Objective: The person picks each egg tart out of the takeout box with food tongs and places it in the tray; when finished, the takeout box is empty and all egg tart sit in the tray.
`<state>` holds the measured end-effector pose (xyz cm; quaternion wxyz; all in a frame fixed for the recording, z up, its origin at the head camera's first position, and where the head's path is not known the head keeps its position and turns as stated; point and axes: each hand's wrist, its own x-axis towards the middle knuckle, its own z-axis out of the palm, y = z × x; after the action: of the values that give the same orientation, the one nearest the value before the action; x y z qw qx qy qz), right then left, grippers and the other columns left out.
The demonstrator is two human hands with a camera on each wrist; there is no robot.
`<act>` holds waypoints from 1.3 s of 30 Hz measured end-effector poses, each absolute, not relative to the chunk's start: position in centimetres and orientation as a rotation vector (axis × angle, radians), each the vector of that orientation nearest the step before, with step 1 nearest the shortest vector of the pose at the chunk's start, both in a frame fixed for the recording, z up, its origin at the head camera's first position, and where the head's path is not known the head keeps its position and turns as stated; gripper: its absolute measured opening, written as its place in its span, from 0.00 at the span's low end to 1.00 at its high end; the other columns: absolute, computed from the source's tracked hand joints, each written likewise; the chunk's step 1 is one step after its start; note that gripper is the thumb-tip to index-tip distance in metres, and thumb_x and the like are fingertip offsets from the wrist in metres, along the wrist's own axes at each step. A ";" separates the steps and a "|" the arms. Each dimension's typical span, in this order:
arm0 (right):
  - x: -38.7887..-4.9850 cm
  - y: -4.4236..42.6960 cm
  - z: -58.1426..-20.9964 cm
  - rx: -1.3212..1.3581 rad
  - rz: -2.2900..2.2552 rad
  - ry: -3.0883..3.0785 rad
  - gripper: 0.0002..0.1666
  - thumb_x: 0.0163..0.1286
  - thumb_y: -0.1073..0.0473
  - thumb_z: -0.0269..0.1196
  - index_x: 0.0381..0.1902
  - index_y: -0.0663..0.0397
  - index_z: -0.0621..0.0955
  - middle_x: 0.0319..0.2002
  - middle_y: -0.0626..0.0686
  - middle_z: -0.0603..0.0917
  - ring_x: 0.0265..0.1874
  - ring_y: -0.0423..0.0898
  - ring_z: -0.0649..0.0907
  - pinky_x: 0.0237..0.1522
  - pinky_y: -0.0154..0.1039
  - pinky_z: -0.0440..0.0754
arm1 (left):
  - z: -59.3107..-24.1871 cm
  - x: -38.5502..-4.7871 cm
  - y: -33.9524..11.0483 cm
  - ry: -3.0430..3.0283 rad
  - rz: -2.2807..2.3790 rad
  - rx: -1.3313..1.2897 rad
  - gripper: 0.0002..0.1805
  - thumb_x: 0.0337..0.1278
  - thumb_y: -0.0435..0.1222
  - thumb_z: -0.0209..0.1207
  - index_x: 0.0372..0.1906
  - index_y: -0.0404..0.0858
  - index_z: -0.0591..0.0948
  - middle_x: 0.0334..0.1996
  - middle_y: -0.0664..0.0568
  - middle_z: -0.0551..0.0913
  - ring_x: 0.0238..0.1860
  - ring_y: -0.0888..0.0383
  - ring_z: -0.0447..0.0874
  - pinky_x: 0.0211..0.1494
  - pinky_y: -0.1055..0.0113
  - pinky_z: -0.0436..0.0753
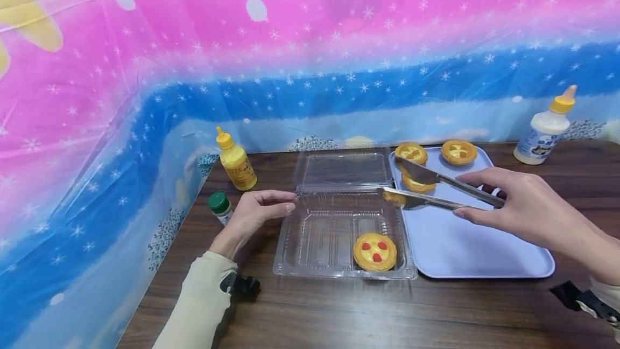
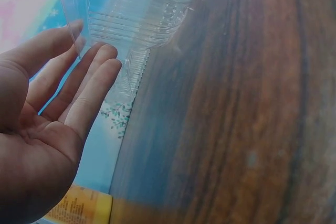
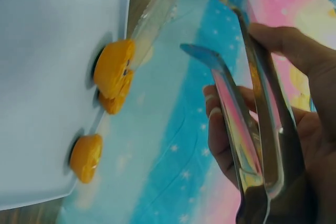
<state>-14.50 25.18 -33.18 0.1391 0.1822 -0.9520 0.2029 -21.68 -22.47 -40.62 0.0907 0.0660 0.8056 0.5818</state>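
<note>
In the head view my left hand (image 1: 259, 214) is at the left rim of a clear plastic container (image 1: 334, 271), its lid folded back. The left wrist view shows thumb and fingertips pinching the rim. My right hand (image 1: 523, 203) grips metal tongs (image 1: 465, 190), whose tips stand apart with nothing between them in the right wrist view. A tart with red pieces (image 1: 375, 252) lies in the container's near right corner. On the pale tray (image 1: 465, 246), two tarts sit close together at the far left, one of them a yellow tart (image 1: 410, 152); another tart (image 1: 458, 153) stands to their right.
A yellow squeeze bottle (image 1: 237, 163) and a green-capped bottle (image 1: 220, 206) stand left of the container. At the back right is a white bottle with a yellow cap (image 1: 542, 131). A patterned cloth (image 1: 300, 58) hangs behind the wooden table (image 1: 319, 311).
</note>
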 end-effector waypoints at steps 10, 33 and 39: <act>-14.3 23.8 -31.7 0.819 0.599 -2.825 0.34 0.57 0.47 0.84 0.59 0.52 0.87 0.50 0.46 0.89 0.38 0.39 0.84 0.30 0.37 0.80 | -40.7 -21.8 -22.4 2.391 1.738 0.197 0.19 0.63 0.41 0.76 0.56 0.39 0.90 0.53 0.49 0.91 0.53 0.53 0.88 0.59 0.59 0.84; -15.1 21.8 -31.6 1.131 0.643 -2.942 0.32 0.60 0.40 0.81 0.57 0.46 0.88 0.52 0.43 0.88 0.40 0.36 0.83 0.35 0.38 0.83 | -40.4 -21.6 -22.4 2.364 1.763 0.219 0.18 0.64 0.39 0.75 0.56 0.37 0.90 0.53 0.48 0.90 0.52 0.54 0.89 0.58 0.62 0.85; -15.2 21.1 -31.7 1.168 0.593 -2.963 0.31 0.60 0.40 0.81 0.57 0.45 0.88 0.52 0.43 0.88 0.45 0.41 0.85 0.39 0.41 0.85 | -40.4 -21.7 -22.5 2.356 1.770 0.219 0.18 0.64 0.38 0.75 0.56 0.37 0.90 0.53 0.48 0.90 0.53 0.54 0.89 0.59 0.63 0.84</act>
<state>-15.23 21.12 -31.72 -0.0489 0.3602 -0.9135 0.1828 -21.67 -22.46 -40.39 0.0931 0.0739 0.7939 0.5963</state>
